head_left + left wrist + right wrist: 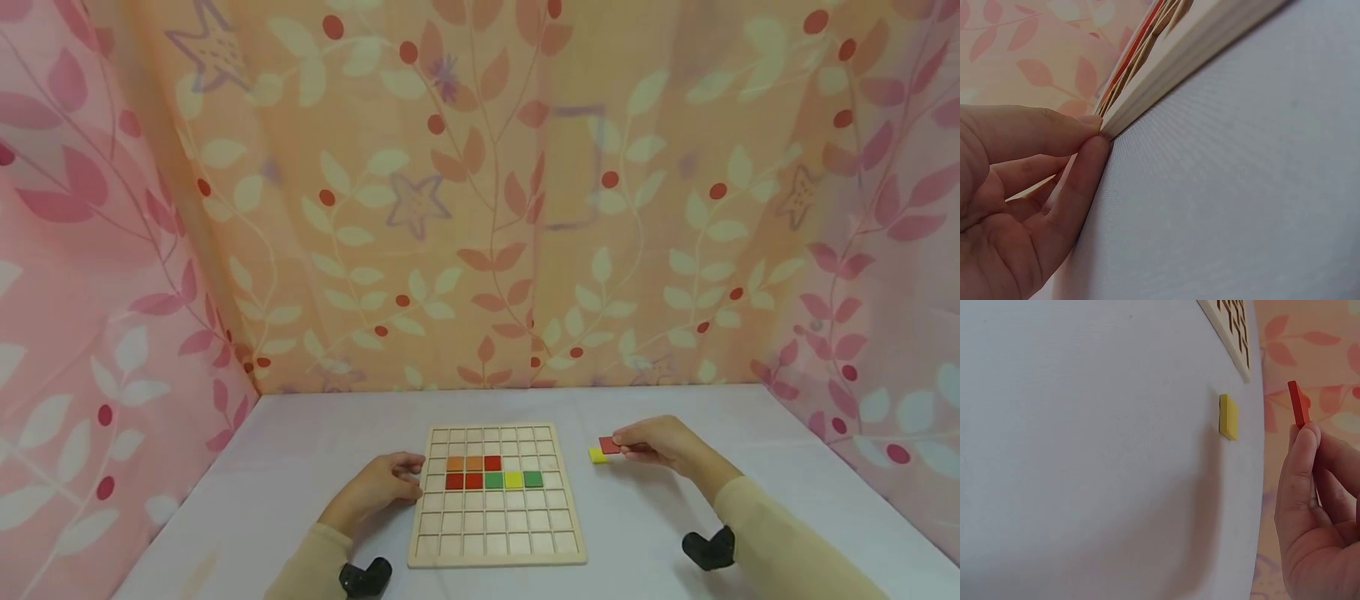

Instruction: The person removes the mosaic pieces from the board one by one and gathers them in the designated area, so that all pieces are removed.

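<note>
Right of the grid board (495, 546), a red tile (609, 445) is pinched by the right hand (662, 440); a yellow tile (597, 456) could be knocked by a low sweep. At the board's left edge, the left hand (381, 482) is rested, its hold unclear.

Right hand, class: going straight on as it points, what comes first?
The right hand would likely meet the wooden board; its red tile looks raised above the loose yellow tile, though height is unclear.
</note>
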`<control>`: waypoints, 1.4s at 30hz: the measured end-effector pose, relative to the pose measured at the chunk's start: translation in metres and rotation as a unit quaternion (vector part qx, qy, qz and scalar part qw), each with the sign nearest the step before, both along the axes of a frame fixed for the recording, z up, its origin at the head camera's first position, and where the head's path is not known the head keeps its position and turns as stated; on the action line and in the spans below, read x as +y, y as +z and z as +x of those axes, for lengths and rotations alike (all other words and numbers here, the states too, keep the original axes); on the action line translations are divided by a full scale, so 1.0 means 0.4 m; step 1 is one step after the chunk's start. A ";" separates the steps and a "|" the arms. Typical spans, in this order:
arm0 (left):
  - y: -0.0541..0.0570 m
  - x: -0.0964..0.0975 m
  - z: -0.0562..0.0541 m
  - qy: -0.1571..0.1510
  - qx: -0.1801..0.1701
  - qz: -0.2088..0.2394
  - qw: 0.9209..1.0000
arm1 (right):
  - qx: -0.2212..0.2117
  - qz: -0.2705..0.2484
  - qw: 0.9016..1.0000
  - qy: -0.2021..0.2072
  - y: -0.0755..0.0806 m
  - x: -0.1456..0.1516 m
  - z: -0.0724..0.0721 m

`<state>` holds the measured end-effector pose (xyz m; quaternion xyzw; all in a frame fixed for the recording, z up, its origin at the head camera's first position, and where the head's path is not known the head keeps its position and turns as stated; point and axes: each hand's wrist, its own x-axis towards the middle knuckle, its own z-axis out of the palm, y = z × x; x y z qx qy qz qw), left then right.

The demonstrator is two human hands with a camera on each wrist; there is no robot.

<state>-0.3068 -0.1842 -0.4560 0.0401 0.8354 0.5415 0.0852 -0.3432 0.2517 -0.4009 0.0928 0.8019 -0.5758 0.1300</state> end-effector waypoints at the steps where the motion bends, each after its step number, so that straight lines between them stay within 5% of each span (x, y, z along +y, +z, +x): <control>1: 0.001 0.001 -0.001 0.001 0.000 0.003 1.000 | 0.002 -0.001 1.000 0.000 0.000 0.004 0.000; 13: 0.003 0.016 0.002 0.021 -0.007 0.004 1.000 | -0.004 -0.033 0.999 -0.027 -0.022 0.055 -0.003; 20: 0.003 0.006 0.008 0.002 -0.004 0.002 1.000 | -0.010 -0.032 0.999 -0.038 -0.031 0.067 -0.009; 42: 0.004 0.006 0.009 0.012 -0.008 0.009 1.000 | -0.039 -0.025 0.998 -0.050 -0.077 0.086 -0.052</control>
